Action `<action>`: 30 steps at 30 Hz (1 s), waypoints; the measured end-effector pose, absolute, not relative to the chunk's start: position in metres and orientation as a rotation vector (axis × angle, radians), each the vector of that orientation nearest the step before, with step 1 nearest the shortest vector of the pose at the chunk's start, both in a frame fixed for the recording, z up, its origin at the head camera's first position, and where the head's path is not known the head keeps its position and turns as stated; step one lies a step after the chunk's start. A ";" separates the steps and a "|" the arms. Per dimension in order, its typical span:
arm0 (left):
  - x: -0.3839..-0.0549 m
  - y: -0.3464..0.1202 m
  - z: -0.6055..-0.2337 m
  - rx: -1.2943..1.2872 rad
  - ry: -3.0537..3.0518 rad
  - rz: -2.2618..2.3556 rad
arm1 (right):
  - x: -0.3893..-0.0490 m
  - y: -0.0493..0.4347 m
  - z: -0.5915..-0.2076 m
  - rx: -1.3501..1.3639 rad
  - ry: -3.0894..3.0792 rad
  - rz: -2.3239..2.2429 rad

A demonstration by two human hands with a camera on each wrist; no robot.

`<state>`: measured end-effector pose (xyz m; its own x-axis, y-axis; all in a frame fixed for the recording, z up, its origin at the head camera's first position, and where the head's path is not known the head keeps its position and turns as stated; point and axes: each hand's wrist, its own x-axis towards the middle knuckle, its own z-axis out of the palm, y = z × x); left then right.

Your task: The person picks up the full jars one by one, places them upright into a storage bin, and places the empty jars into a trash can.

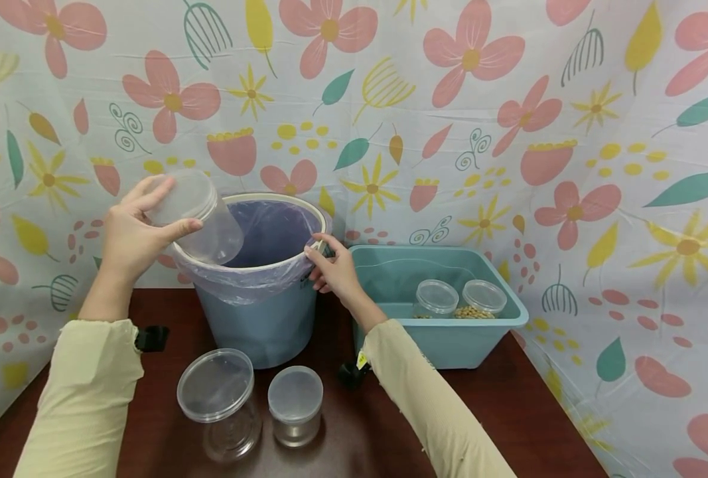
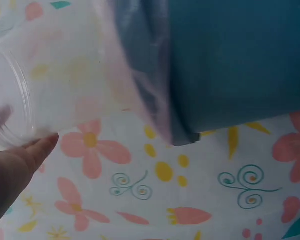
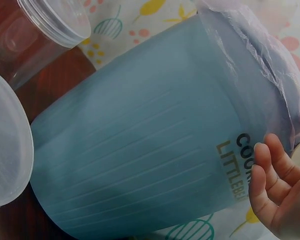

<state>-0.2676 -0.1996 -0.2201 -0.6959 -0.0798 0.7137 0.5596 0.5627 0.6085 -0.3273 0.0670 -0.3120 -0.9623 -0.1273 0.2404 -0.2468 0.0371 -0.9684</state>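
Left of center in the frame, your left hand [image 1: 129,232] held the clear plastic jar [image 1: 210,219] tilted over the mouth of the bin [image 1: 255,325], thumb and fingers around its ringed upper end. Your right hand [image 1: 337,269] pinched the bin's rim [image 1: 258,269] on its right side, over the liner [image 1: 240,289]. No contents showed in the jar, so it was probably light; its smooth wall could slip or flex if squeezed, and the stiffer ringed end seemed the surest hold. The liner looked filmy and easily torn, making the firm rim a safer grip. The bin, standing on the counter [image 1: 156,385], probably tipped easily.
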 end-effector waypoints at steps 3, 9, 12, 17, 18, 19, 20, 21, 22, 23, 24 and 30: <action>-0.271 -0.200 -0.223 -0.372 -2.207 -1.133 | -0.327 0.067 -0.312 0.396 -2.198 2.090; -0.279 -0.203 -0.231 -0.327 -2.491 -1.005 | -0.326 0.067 -0.311 0.396 -2.210 2.108; -0.286 -0.203 -0.236 -0.330 -2.565 -0.930 | -0.326 0.068 -0.309 0.399 -2.213 2.109; -0.296 -0.205 -0.247 -0.337 -2.659 -0.865 | -0.315 0.066 -0.300 0.390 -2.235 2.084; -0.298 -0.206 -0.249 -0.337 -2.677 -0.864 | -0.312 0.066 -0.297 0.388 -2.238 2.077; -0.299 -0.207 -0.251 -0.338 -2.693 -0.872 | -0.309 0.065 -0.295 0.390 -2.238 2.071; -0.300 -0.208 -0.253 -0.338 -2.705 -0.880 | -0.306 0.065 -0.293 0.392 -2.236 2.067; -0.301 -0.208 -0.254 -0.336 -2.713 -0.886 | -0.303 0.064 -0.291 0.393 -2.233 2.065; -0.302 -0.209 -0.256 -0.338 -2.720 -0.895 | -0.302 0.064 -0.291 0.394 -2.232 2.062; -0.302 -0.209 -0.257 -0.337 -2.730 -0.909 | -0.302 0.064 -0.290 0.394 -2.228 2.061; -0.303 -0.209 -0.257 -0.333 -2.742 -0.921 | -0.301 0.064 -0.290 0.394 -2.227 2.060; -0.303 -0.210 -0.259 -0.323 -2.803 -0.951 | -0.303 0.065 -0.291 0.380 -2.237 2.052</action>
<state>-0.3033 -0.2102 -0.2593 -0.9633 0.1507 0.2223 0.2549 0.7740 0.5796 -0.3030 0.0652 -0.2913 -0.9658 -0.1263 0.2264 -0.2364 0.0706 -0.9691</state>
